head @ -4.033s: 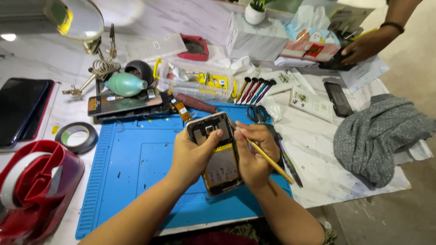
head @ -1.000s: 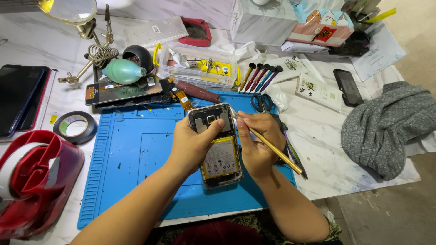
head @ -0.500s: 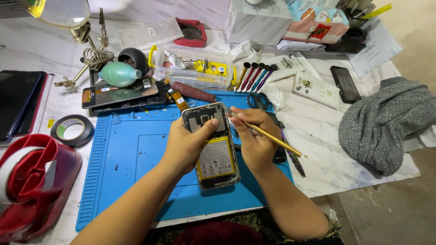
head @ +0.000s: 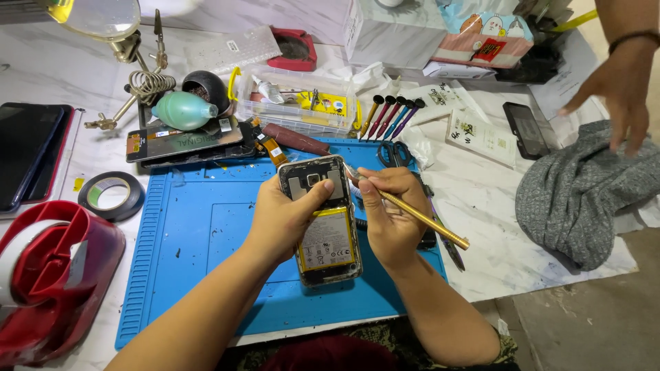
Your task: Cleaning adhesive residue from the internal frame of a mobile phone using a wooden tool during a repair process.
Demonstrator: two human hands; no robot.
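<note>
White marble-patterned bench (head: 62,75) ran under everything, crowded with repair clutter, and a blue work mat (head: 199,233) lay across the lower middle of the frame. Just above the mat, at centre frame, the opened phone (head: 323,223) was held with its back cover off, its yellow-edged battery and bare frame facing up. The left hand (head: 285,220) was wrapped round the phone's left edge, the thumb pressed across the upper part near the camera hole. The right hand (head: 388,216) was closed in a pen grip on a brass-coloured tool (head: 419,218), whose tip sat at the phone's upper right corner.

From where I stood, the worry was that tip: a slip off the corner looked likely to dig into the battery just below, or gouge the exposed parts around the camera. The phone was also carried in one hand rather than lying flat on the mat, so a hard push might have twisted it out of the grasp.

Near the right hand, scissors (head: 395,152) and a row of screwdrivers (head: 388,113) lay at the mat's upper edge, easy to knock with an elbow. At the upper right, another person's hand (head: 619,93) hovered spread over a grey cloth (head: 581,192), close to a dark phone (head: 526,130); a bump from that side could have jogged the work
</note>
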